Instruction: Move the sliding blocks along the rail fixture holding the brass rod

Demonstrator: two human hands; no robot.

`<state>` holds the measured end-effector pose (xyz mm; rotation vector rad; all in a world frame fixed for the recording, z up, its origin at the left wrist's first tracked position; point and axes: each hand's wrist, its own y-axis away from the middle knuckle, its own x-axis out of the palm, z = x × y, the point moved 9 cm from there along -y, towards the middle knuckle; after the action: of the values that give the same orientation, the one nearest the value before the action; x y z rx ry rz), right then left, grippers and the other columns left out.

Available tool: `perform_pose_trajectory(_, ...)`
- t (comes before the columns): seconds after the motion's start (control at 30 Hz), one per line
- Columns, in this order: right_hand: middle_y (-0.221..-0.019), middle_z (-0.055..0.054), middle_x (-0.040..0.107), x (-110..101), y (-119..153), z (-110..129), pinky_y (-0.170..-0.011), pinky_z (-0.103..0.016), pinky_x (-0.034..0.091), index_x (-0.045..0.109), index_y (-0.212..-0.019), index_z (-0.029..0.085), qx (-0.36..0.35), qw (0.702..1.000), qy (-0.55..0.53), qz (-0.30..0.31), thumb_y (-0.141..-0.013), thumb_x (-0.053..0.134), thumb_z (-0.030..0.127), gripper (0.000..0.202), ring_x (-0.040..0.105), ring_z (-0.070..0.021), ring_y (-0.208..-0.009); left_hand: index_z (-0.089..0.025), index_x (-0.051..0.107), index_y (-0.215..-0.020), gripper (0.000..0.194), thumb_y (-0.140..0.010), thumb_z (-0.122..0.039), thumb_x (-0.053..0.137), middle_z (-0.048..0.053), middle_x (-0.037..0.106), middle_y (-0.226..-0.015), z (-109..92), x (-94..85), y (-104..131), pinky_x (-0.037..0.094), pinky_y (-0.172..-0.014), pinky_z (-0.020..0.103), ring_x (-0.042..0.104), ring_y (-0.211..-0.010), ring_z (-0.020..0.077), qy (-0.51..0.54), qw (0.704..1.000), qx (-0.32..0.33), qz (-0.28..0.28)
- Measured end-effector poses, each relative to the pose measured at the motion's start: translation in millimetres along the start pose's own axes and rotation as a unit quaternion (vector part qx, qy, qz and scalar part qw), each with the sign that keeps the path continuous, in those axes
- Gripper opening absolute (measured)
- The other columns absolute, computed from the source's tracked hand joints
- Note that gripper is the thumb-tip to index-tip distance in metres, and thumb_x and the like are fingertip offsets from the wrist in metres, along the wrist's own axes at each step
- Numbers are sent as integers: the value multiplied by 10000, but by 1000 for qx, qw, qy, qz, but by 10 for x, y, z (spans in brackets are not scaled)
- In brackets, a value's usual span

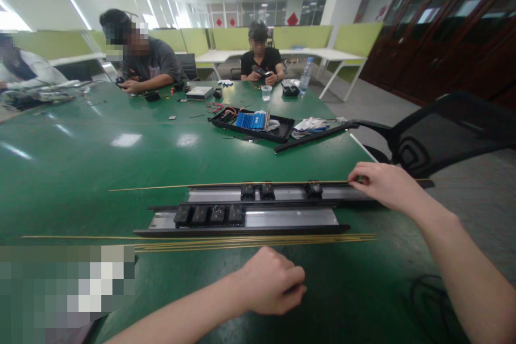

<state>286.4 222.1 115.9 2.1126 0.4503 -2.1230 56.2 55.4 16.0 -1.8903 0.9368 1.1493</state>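
Note:
My right hand (377, 183) pinches a long thin brass rod (161, 188) between thumb and fingers. The rod stretches leftward along the far edge of the back aluminium rail (288, 194), which has black sides and carries three black blocks (266, 191). In front lies a second, shorter rail (290, 218), with several black blocks (217, 215) grouped at its left. A bundle of brass rods (258, 239) lies on the green table along its near side. Closest to that bundle is my left hand (274, 282), its fingers curled closed; anything inside them is hidden.
A black tray (278, 131) holds a blue ribbed piece (250, 120). White gloves (310, 126) and a black strip (310, 137) lie to its right. People sit across the table. A mesh chair (455, 129) stands at the right, with a dark cable (431, 290) lower down.

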Motion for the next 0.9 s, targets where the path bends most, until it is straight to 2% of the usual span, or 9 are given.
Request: perform_pose_trajectory(0.9, -898, -26, 728, 52, 6, -150, -646, -298, 389, 748, -874, 261, 14, 1000, 3, 9, -866, 567, 364, 209, 624, -177, -751, -217, 500, -768, 201, -923, -300, 597, -34, 638, -666, -18, 11, -3, 259, -497, 309, 580, -567, 135, -3, 1000, 3, 4)
